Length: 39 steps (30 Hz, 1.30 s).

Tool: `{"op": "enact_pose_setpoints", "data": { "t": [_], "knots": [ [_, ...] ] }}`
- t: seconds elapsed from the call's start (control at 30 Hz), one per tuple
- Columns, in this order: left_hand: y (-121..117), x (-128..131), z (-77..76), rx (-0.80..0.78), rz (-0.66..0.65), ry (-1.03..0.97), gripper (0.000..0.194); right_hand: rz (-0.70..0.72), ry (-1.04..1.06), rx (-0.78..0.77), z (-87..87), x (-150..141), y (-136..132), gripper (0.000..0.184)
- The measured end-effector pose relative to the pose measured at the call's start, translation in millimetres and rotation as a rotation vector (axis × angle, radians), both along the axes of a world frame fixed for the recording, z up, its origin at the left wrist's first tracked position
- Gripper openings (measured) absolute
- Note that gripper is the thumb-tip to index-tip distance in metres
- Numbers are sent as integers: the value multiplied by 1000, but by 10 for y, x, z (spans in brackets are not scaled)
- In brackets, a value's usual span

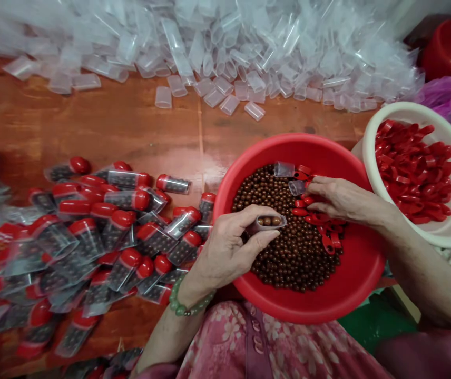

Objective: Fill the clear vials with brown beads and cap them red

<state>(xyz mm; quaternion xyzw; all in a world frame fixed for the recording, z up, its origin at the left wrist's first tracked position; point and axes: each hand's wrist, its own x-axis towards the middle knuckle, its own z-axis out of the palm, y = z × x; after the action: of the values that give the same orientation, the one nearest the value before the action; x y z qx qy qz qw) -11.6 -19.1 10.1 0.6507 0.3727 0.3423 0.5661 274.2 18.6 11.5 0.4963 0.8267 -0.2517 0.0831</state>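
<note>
My left hand [237,242] grips a clear plastic container [259,225] between thumb and fingers. Its open mouth faces me, and brown balls [270,221] show inside. The hand is over a red basin [296,142] that holds many loose brown balls [292,263]. At the basin's right side, my right hand [338,197] has its fingers closed around a red cap [308,200], partly hidden by them. Other red caps [330,242] lie on the balls below that hand. Two clear empty containers [284,169] rest in the basin just beyond it.
A white bucket [371,137] of red caps [415,168] stands against the basin's right side. Capped containers filled with balls [118,226] are heaped on the wooden table [130,121] at left. A large pile of clear empty containers [209,58] spreads along the back.
</note>
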Motion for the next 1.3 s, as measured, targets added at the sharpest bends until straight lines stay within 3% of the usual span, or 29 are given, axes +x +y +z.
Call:
{"op": "enact_pose_setpoints", "data": {
  "t": [0.27,0.37,0.5,0.63,0.73,0.97,1.1,1.3],
  "knots": [
    [28,-1,-50,-37,-30,-17,20,-596,722,-136,292,-68,-180,30],
    [34,8,-25,-65,-67,-53,19,-688,931,-131,273,-236,-227,31],
    [37,2,-19,-53,-91,-75,19,-699,1098,-110,237,-497,-220,30],
    [30,-14,-54,-92,-73,-231,18,-687,1156,-76,188,-623,-221,25],
    [24,-16,-81,-140,-48,-300,15,-637,1087,59,137,-568,-238,22],
    [45,1,-86,-169,1,-331,19,-279,731,407,280,-482,-267,24],
    [60,-2,-68,-143,-34,-265,20,-83,607,451,351,-536,-231,26],
    [73,-25,-61,-81,-96,-196,22,88,600,461,271,-559,-178,28]
  ]
}}
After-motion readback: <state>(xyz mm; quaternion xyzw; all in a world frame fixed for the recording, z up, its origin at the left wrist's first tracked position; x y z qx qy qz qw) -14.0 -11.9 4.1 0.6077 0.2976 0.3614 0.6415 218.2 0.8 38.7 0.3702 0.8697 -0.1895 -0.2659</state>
